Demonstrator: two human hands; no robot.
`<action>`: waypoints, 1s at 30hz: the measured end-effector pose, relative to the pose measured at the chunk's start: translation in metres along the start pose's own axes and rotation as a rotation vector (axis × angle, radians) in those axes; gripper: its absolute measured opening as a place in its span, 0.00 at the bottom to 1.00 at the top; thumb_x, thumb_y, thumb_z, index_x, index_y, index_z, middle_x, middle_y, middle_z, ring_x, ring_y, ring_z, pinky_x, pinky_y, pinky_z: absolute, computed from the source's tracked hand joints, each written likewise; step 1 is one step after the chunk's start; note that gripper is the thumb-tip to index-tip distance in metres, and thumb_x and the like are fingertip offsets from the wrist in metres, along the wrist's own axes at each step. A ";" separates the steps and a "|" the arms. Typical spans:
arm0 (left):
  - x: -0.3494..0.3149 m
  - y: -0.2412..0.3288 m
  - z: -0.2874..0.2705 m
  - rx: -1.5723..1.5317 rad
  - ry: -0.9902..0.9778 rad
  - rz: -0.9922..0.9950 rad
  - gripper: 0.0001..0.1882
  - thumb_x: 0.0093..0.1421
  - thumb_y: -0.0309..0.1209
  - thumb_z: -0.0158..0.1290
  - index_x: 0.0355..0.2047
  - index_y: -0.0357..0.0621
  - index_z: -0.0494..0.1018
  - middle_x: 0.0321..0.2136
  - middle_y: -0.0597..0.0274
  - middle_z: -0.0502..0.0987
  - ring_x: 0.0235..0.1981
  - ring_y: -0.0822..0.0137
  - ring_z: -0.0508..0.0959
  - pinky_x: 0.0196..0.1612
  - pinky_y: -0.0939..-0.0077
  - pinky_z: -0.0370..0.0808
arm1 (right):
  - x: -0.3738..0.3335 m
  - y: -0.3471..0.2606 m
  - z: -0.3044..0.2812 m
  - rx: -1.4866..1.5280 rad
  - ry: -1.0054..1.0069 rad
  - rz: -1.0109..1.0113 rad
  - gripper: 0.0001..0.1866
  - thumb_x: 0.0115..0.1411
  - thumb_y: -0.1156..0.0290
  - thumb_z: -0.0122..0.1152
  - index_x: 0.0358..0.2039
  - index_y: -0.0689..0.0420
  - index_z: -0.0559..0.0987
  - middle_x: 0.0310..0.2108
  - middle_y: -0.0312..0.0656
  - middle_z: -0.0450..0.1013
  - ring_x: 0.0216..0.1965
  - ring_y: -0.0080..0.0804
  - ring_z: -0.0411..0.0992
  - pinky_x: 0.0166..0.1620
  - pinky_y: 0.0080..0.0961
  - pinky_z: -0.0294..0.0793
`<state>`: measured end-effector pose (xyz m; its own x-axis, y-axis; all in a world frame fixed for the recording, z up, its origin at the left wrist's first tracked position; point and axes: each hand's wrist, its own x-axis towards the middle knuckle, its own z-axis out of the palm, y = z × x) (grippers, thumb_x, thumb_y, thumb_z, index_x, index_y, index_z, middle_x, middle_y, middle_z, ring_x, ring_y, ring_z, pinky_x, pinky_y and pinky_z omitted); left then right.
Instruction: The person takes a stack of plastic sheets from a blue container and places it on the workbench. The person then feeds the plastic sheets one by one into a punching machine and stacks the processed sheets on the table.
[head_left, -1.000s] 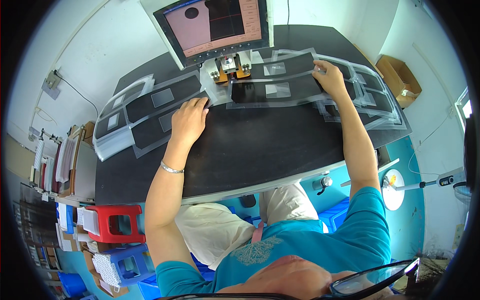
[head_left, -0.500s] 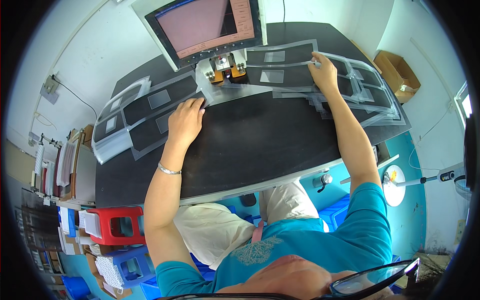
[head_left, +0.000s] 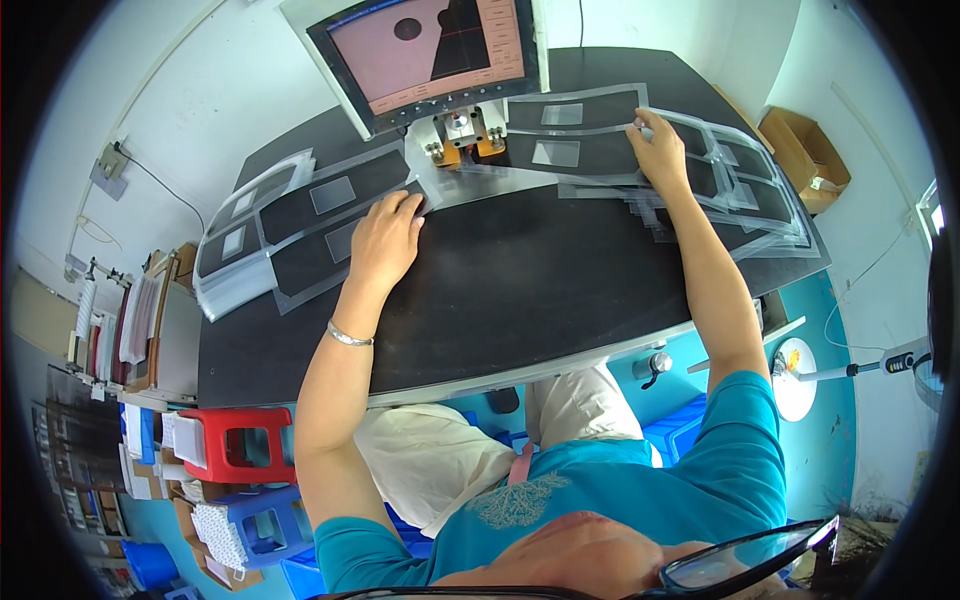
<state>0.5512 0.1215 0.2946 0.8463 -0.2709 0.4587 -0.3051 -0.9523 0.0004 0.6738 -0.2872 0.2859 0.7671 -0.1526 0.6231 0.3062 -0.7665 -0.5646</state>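
Note:
My left hand [head_left: 388,240] lies with its fingers over the near right corner of a clear-bordered plastic sheet [head_left: 290,295], left of a small bench machine [head_left: 462,135]. The sheet has dark-looking panels and paler rectangular windows. My right hand [head_left: 660,152] pinches the right edge of another such sheet [head_left: 560,130], with thumb and index finger close together. That sheet reaches left toward the machine's head, which has orange-yellow parts at its base. Above the machine, a tilted monitor [head_left: 420,50] shows a pink picture with a dark round spot and a dark shape.
More clear sheets [head_left: 765,190] lie overlapped at the table's right end, and a thick stack [head_left: 238,288] sits at its left. The black table [head_left: 520,270] has a pale front edge. A cardboard box [head_left: 805,160] stands beyond it; red [head_left: 240,445] and blue stools [head_left: 265,525] are at lower left.
A dark round spot and a curved dark edge have appeared on the monitor. The whole view has shifted slightly; both hands stay at their sheets.

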 end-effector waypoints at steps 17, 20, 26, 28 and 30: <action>-0.011 0.064 -0.012 -0.191 -0.049 0.225 0.17 0.64 0.31 0.55 0.52 0.42 0.74 0.51 0.56 0.77 0.53 0.56 0.76 0.53 0.63 0.77 | 0.020 0.059 -0.097 -0.621 -0.073 0.190 0.25 0.53 0.62 0.68 0.53 0.52 0.79 0.53 0.49 0.75 0.55 0.47 0.72 0.57 0.40 0.71; -0.013 0.069 -0.015 -0.196 -0.054 0.249 0.17 0.64 0.31 0.54 0.52 0.43 0.75 0.51 0.56 0.77 0.53 0.56 0.76 0.53 0.63 0.76 | 0.016 0.042 -0.071 -0.501 -0.110 0.014 0.24 0.54 0.63 0.67 0.51 0.57 0.79 0.53 0.50 0.74 0.56 0.49 0.71 0.59 0.40 0.70; -0.016 0.072 -0.017 -0.214 -0.072 0.278 0.16 0.64 0.31 0.54 0.52 0.43 0.74 0.52 0.56 0.77 0.55 0.56 0.76 0.53 0.63 0.76 | -0.014 -0.023 -0.009 -0.239 -0.257 -0.337 0.22 0.58 0.64 0.65 0.52 0.57 0.78 0.55 0.49 0.72 0.57 0.49 0.69 0.60 0.40 0.69; -0.012 0.070 -0.012 -0.196 -0.054 0.294 0.16 0.64 0.31 0.55 0.52 0.43 0.75 0.52 0.56 0.76 0.55 0.56 0.75 0.54 0.63 0.76 | -0.020 -0.036 -0.001 -0.252 -0.299 -0.337 0.23 0.59 0.61 0.64 0.54 0.56 0.77 0.58 0.50 0.70 0.59 0.50 0.68 0.60 0.42 0.67; -0.012 0.072 -0.010 -0.203 -0.059 0.291 0.17 0.64 0.30 0.55 0.52 0.43 0.74 0.53 0.55 0.76 0.55 0.56 0.75 0.54 0.62 0.76 | -0.025 -0.037 0.008 -0.288 -0.268 -0.414 0.25 0.60 0.59 0.63 0.57 0.55 0.75 0.60 0.50 0.68 0.60 0.50 0.67 0.61 0.44 0.66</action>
<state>0.5151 0.0578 0.2986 0.7332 -0.5397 0.4138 -0.6124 -0.7885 0.0566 0.6474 -0.2503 0.2868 0.7436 0.3313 0.5808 0.4743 -0.8736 -0.1089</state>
